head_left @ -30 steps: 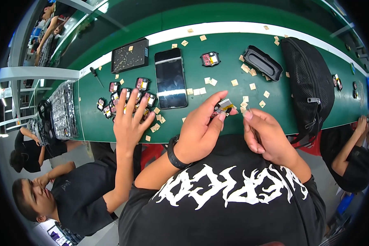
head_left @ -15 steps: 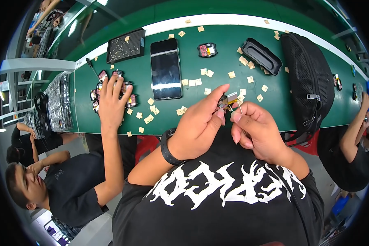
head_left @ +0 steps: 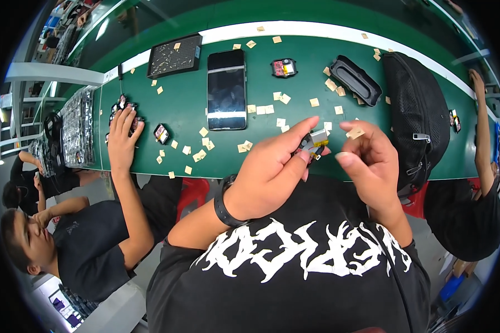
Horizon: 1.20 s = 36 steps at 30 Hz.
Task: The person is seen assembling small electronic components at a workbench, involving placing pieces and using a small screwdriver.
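Note:
In my left hand (head_left: 272, 172), closed with thumb against fingers, is a small watch-like electronic module with a silver battery (head_left: 318, 136), yellow tape and dark casing. My right hand (head_left: 375, 161) is just to its right, thumb and index finger apart, the other fingers curled. A small beige paper square (head_left: 355, 133) appears against the right index fingertip; whether it clings there or is dropping away I cannot tell. Part of the module is hidden by my left fingers and thumb.
Beyond my hands on the green table (head_left: 294, 116) lie scattered paper squares (head_left: 314, 102), a phone (head_left: 226, 91), a watch module (head_left: 284, 67), a black tray (head_left: 356, 80), a screw tray (head_left: 175, 55) and a black bag (head_left: 416, 116). At left, a co-worker's hand (head_left: 122, 139) covers several modules.
My right hand has moved away from the module and its pinch has opened; the pale strip it pulled at is gone from the module. The co-worker's hand has slid modules left, leaving one behind.

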Motion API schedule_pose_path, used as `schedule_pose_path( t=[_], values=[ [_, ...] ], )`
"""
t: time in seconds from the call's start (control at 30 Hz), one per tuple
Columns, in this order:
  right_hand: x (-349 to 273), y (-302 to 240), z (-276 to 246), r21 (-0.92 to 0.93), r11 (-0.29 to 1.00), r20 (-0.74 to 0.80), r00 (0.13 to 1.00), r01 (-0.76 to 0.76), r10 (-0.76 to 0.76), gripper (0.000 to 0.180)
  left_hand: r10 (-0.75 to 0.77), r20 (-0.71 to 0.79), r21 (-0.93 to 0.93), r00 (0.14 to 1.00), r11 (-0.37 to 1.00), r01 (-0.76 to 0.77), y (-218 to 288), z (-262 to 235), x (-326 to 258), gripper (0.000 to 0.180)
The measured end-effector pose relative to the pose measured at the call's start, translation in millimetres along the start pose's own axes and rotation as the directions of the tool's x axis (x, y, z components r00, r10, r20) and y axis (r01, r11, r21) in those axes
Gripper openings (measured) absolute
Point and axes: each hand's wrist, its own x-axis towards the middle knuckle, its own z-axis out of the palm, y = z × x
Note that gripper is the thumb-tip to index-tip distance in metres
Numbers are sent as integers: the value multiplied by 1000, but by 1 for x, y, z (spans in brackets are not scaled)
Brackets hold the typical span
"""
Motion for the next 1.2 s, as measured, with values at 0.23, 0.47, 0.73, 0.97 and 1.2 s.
schedule_pose_path(
  t=[0.23,0.47,0.73,0.97,1.2],
  values=[
    [21,-13,9,-649,716,213,965,258,-154,18,126,-42,306,991,946,-108,-8,1,11,49],
    [9,-8,18,-499,865,-40,999,-47,31,13,188,46,342,981,920,-193,-10,-5,20,47],
    [9,16,20,-317,948,-82,997,-38,13,12,323,92,364,942,869,-334,-13,-10,19,55],
    [17,12,25,87,961,-28,964,-263,266,25,307,195,224,931,911,-347,-24,-20,10,60],
    [28,10,28,151,930,26,942,-335,335,23,39,197,-103,980,995,-19,-14,-21,3,67]
  ],
)
